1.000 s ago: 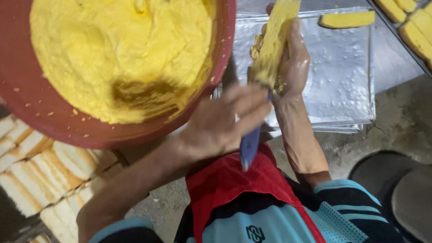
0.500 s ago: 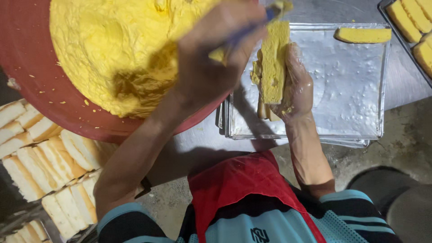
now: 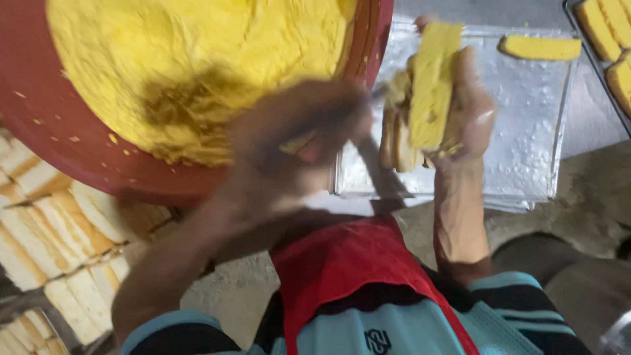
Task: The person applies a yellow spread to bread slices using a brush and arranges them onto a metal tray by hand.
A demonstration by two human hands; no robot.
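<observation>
view from above of a person's two bare hands at work. the right hand (image 3: pixel 460 112) is held up over the near left corner of a shiny metal tray (image 3: pixel 545 144), its fingers wrapped around a small stack of bread slices (image 3: pixel 427 92). the slice facing the camera is coated in yellow spread, and plainer slices show behind it on the left.

the left hand (image 3: pixel 296 144) is badly blurred. it sits just beside the bread, over the near rim of a large red bowl (image 3: pixel 59 138), and seems curled around a thin tool, though the blur hides how tightly it grips and what the tool is.

the red bowl is filled with a mound of yellow spread (image 3: pixel 197 72). one coated slice (image 3: pixel 540 47) lies alone at the far right corner of the metal tray. more coated slices (image 3: pixel 608 39) sit in a dark tray at the top right edge. rows of plain white bread (image 3: pixel 59 236) are packed together at the lower left. the person wears a red and light blue top (image 3: pixel 355 296).
</observation>
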